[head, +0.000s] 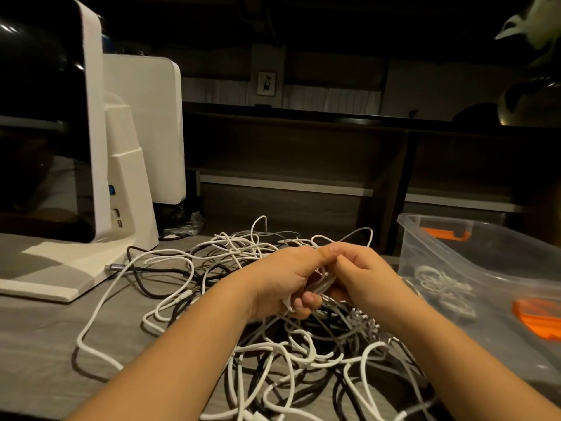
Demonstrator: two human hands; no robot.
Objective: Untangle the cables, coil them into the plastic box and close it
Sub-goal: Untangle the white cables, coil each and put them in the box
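Single view, from camera on my head. It looked forward and down over desk [36, 329], wide-angle, edges bowed. Both my forearms ran in from bottom edge; left hand [282, 284] and right hand [364, 278] met near frame centre, close to lens. Cables [273, 360] filled lower middle, nearest ones cut off by bottom edge. Box [473, 268] sat at right edge, partly out of frame. Monitor [91, 117] stood at left edge, cropped. Dark shelving [303, 153] lay beyond desk, far and dim. No second view to share with.
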